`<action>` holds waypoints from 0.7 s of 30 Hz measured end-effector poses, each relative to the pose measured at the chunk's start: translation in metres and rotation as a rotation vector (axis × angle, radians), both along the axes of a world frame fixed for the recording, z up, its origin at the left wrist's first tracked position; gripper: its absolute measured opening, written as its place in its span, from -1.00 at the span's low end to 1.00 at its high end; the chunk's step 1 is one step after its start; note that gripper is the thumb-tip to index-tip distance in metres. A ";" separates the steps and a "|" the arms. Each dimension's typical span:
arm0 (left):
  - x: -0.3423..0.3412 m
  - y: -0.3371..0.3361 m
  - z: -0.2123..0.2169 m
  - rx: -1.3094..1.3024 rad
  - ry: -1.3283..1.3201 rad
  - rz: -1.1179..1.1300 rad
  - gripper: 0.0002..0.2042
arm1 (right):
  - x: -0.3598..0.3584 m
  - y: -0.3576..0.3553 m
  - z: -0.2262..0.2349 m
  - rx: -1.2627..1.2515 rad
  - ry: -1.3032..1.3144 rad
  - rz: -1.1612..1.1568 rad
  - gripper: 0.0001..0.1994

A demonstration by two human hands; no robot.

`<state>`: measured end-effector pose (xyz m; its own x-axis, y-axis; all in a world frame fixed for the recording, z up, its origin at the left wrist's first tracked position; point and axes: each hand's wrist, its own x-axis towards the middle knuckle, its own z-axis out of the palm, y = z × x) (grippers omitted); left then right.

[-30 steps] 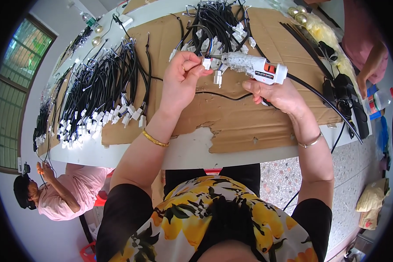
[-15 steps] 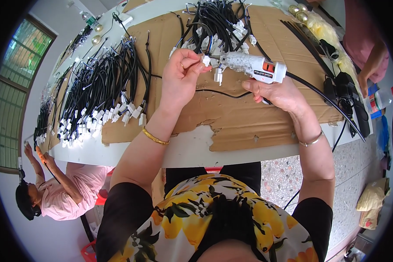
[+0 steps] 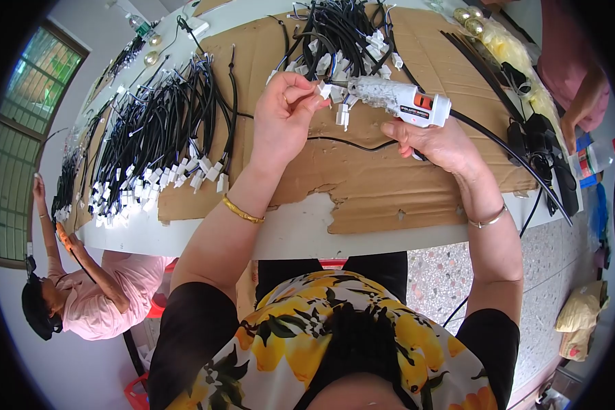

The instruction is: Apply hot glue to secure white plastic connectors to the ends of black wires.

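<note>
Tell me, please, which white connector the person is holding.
The white connector pinched by the left hand, beside the tip of the glue gun; the other connectors in view are unheld.

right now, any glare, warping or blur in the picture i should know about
In the head view, the fisheye bows the near edge of the table and blackens the corners; in the head view, glare washes out some plugs at left; in the head view, the left hand, right hand and glue gun look fairly sharp.
</note>
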<state>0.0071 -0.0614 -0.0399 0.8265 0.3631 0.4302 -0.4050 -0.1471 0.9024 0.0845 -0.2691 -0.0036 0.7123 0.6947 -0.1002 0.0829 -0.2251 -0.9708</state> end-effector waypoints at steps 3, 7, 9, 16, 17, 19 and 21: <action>0.000 0.000 0.000 0.004 -0.004 0.029 -0.82 | 0.000 0.001 0.000 0.010 0.003 -0.002 -0.87; 0.002 0.002 -0.003 0.031 -0.035 0.074 -0.82 | -0.001 0.001 0.003 0.007 0.000 -0.021 -0.87; 0.003 0.003 -0.005 0.066 -0.032 0.096 -0.81 | -0.001 0.001 0.002 -0.009 -0.007 -0.023 -0.88; 0.001 0.000 -0.001 0.154 -0.007 0.176 -0.79 | 0.002 -0.004 0.000 0.115 -0.002 0.041 -0.86; 0.000 -0.001 0.000 0.207 -0.003 0.212 -0.79 | 0.003 -0.005 0.000 0.113 -0.001 0.042 -0.86; -0.002 -0.005 0.004 0.284 -0.030 0.259 -0.80 | 0.005 -0.005 0.000 0.176 0.005 0.005 -0.83; -0.004 -0.007 0.008 0.363 -0.057 0.308 -0.81 | 0.005 -0.004 -0.003 0.250 0.031 -0.021 -0.79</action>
<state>0.0035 -0.0680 -0.0322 0.6756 0.4051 0.6161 -0.3408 -0.5694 0.7481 0.0891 -0.2732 -0.0064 0.7263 0.6854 0.0511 0.0504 0.0211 -0.9985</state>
